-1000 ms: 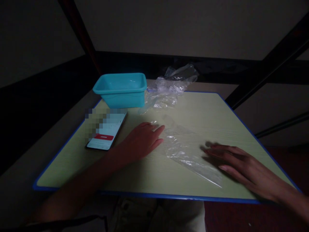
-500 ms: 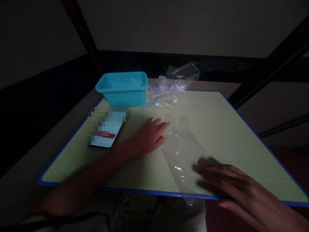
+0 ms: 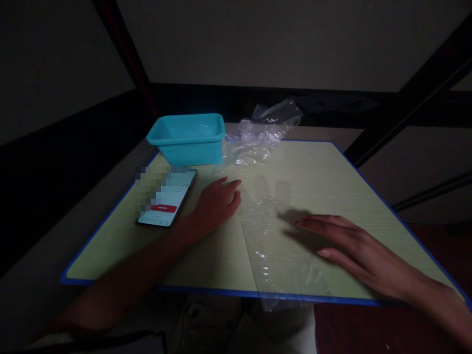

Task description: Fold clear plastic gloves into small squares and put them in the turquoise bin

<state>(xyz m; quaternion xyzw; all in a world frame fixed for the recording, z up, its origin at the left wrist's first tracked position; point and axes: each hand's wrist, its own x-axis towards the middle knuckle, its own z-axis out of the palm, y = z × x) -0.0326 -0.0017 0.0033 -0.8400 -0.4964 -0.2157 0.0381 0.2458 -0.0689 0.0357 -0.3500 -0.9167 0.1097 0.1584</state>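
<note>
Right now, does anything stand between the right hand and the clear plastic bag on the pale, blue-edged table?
Nothing visible does: the right hand is by the right side of the clear plastic bag. The left hand is near the bag's far left corner, and the turquoise, rectangular plastic basin sits farther back, both outside that path.

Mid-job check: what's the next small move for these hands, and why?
Perhaps lower the right hand onto the clear plastic piece and slide it farther onto the table: its near end hangs past the near edge, the right hand seems raised, its shadow set apart from the fingertips, and the left hand is by its far end.
</note>
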